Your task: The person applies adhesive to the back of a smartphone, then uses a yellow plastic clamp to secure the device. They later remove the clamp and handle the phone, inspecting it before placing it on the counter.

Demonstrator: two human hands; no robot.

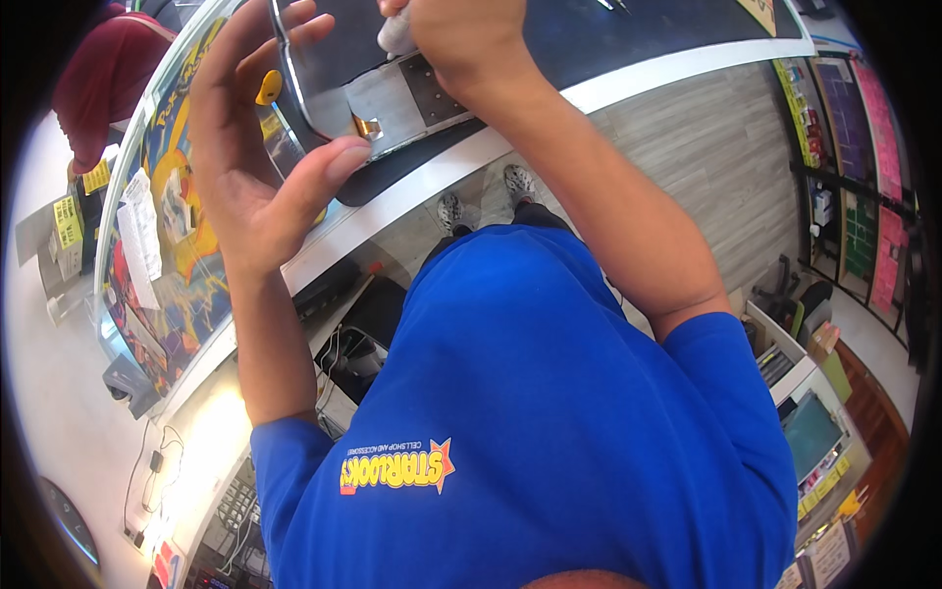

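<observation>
My left hand (257,172) is raised over the counter, thumb and fingers closed around the edges of a thin, glossy phone screen panel (319,74). A gold-coloured flex cable (368,128) sticks out of the panel's lower end, by my thumb. My right hand (466,44) is curled closed around a soft white wad (396,36), whose exact kind I cannot make out. Just below that wad lies a flat metal plate (388,103) with a darker part with small holes. A small yellow piece (269,87) shows beside my left fingers.
A dark mat (608,39) covers the white-edged counter (687,74). At the left, a person in a dark red top (108,74) is near a picture-covered panel (177,226). Display racks (849,147) with colourful packages stand at the far right. Cables (157,456) trail at the lower left.
</observation>
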